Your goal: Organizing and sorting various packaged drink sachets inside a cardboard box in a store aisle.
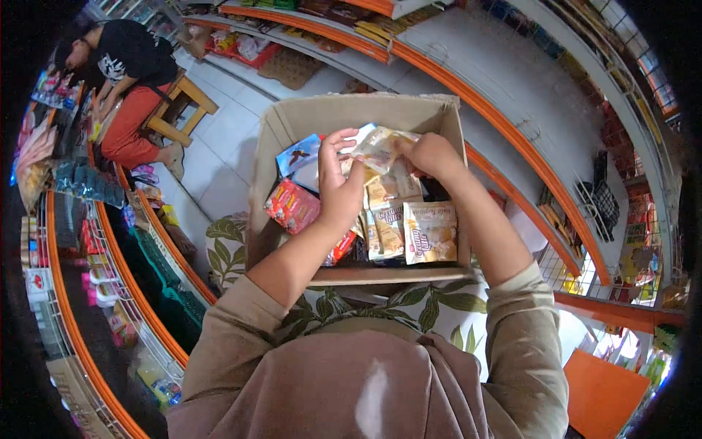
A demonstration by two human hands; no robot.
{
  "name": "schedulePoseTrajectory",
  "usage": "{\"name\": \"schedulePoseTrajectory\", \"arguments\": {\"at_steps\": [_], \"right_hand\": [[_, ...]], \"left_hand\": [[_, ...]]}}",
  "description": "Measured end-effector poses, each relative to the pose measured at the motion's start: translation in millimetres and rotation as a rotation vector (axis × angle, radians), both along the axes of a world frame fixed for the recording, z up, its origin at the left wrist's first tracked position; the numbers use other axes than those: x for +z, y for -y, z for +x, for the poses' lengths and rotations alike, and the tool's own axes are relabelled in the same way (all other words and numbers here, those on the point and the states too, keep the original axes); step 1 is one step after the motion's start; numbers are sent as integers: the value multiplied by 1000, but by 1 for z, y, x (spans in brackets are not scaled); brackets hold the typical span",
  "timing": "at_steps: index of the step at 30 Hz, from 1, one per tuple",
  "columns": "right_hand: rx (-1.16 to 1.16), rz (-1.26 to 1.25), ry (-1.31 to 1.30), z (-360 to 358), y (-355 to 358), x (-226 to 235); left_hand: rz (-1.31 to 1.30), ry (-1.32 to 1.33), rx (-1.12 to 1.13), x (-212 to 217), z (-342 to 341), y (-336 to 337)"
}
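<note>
An open cardboard box (281, 121) stands in front of me with packaged goods inside. My right hand (433, 156) pinches the right end of a shiny cream sachet (376, 151) over the box. Beside that sachet's left end, my left hand (341, 175) is half curled, thumb and fingers apart; whether it touches the sachet I cannot tell. Below my hands lie cream-and-gold sachets (387, 230), and a larger cream sachet (430, 233) rests at the box's near right. A red packet (292, 205) and a blue packet (298, 156) lie along the left side.
The box sits on leaf-patterned cloth (314, 311). Orange-edged shelves (504, 175) curve along the right, and stocked racks (110, 293) line the left. At the upper left a person (131, 80) sits on a low wooden stool (183, 110) on the tiled floor (227, 117).
</note>
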State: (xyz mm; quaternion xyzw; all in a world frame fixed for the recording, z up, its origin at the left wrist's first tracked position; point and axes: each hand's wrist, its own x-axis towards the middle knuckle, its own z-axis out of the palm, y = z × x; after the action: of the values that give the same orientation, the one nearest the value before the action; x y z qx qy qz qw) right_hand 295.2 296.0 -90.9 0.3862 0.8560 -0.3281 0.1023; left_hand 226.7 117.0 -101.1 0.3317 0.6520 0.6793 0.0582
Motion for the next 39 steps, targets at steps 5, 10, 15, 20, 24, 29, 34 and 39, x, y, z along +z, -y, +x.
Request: {"name": "schedulePoseTrajectory", "arguments": {"at_steps": [5,10,15,20,24,29,34,39], "right_hand": [[-62,-181,-373,-34,3,-19],[-340,-692,-1033,-33,26,66],[-165,-926,-1325,-24,44,91],[-166,-981,-1312,-17,38,61],[-319,-819,-1175,-11,21,38],[-367,227,-915,-13,3,6],[173,-44,-1246,0,25,58],[406,-746,-702,8,38,51]], "left_hand": [[48,63,28,2,-10,8],[21,4,236,-3,-33,13],[177,304,-204,1,-36,11],[343,494,-395,13,-23,9],[279,506,-410,8,-26,10],[214,482,-421,9,-25,10],[268,418,-452,7,-41,19],[344,454,-296,18,-44,19]]}}
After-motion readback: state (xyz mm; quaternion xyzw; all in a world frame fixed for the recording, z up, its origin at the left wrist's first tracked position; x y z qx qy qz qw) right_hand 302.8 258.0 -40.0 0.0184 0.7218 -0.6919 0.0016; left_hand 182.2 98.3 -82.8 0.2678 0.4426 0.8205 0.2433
